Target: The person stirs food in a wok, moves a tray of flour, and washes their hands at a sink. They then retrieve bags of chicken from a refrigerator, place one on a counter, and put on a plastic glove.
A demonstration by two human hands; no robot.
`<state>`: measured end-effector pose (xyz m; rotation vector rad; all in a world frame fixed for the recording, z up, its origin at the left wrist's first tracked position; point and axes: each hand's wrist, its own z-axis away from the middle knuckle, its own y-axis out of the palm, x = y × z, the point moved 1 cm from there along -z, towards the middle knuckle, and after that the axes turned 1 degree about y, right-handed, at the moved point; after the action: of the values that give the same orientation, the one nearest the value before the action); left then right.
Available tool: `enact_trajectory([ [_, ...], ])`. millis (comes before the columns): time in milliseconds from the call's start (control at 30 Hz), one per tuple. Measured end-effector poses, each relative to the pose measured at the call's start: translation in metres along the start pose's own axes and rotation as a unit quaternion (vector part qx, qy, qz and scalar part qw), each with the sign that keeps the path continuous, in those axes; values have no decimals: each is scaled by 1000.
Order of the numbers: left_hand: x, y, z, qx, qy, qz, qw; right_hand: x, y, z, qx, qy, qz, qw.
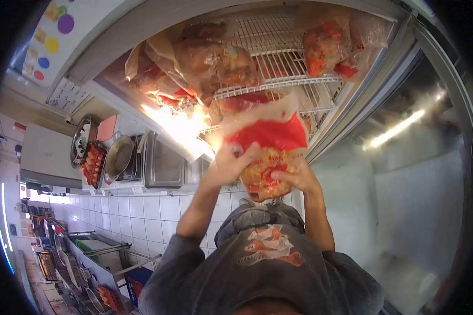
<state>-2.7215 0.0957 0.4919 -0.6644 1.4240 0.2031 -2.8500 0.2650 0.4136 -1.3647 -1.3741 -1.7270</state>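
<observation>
A clear plastic bag with a red band (265,135) and yellowish pieces inside hangs upright in front of my body. My left hand (231,165) grips its left edge near the red band, thumb and fingers closed on the plastic. On the lower right side, my right hand (295,178) holds the bag, with its thumb across the printed front. Behind it are white wire shelves (284,81) of an open refrigerator or freezer. A large bag of food (215,63) lies on the shelves at the left, and a red and clear bag (326,50) at the right.
A glass door (420,173) stands at the right. To the left, a counter carries a metal tray (164,163), a round pan (119,156) and a carton of eggs (93,164). A metal cart (110,257) stands at the lower left on the tiled floor.
</observation>
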Motion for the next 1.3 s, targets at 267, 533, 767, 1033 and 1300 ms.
enact_trajectory([
  [267,-10,29,78,-248,104,-12,963,-3,3,21,42,13,175,984],
  [533,67,2,192,-253,56,10,966,-289,-75,331,-469,307,-11,828],
  [767,155,-55,365,-388,-27,45,920,-347,-23,545,-614,447,-82,645],
  [1033,252,-126,574,-535,-189,50,822,-384,40,283,-244,478,152,830],
  [1300,256,-227,689,-732,-186,35,654,-454,239,138,60,506,279,814],
])
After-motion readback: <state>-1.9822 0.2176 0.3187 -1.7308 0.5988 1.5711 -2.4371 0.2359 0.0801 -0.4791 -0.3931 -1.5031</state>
